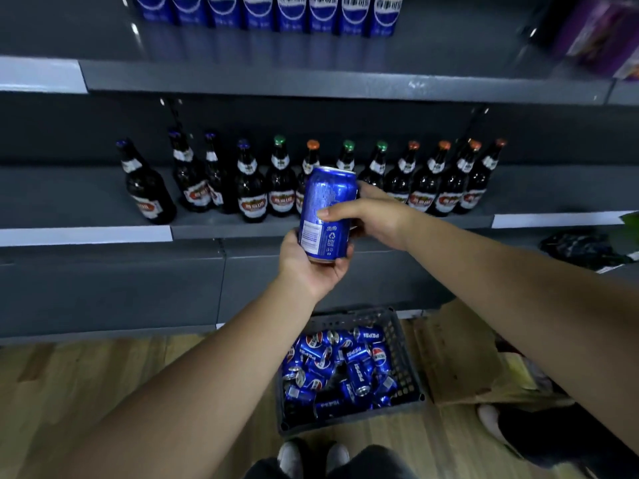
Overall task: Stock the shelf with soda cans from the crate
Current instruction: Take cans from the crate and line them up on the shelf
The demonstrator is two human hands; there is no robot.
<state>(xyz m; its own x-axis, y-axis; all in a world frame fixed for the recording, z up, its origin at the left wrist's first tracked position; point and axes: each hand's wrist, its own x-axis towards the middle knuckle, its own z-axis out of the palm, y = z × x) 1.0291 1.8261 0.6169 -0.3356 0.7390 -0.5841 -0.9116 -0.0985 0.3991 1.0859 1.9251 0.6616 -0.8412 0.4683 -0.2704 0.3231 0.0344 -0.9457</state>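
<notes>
Head view: both grips hold one soda can in front of the shelving, high above the crate on the floor.
The left grip cups its base and the right grip wraps its middle. The can's long axis is near upright. The stocked can row stands higher up on the top shelf, with bare shelf in front of it. Bottles crowd the level behind the can.
</notes>
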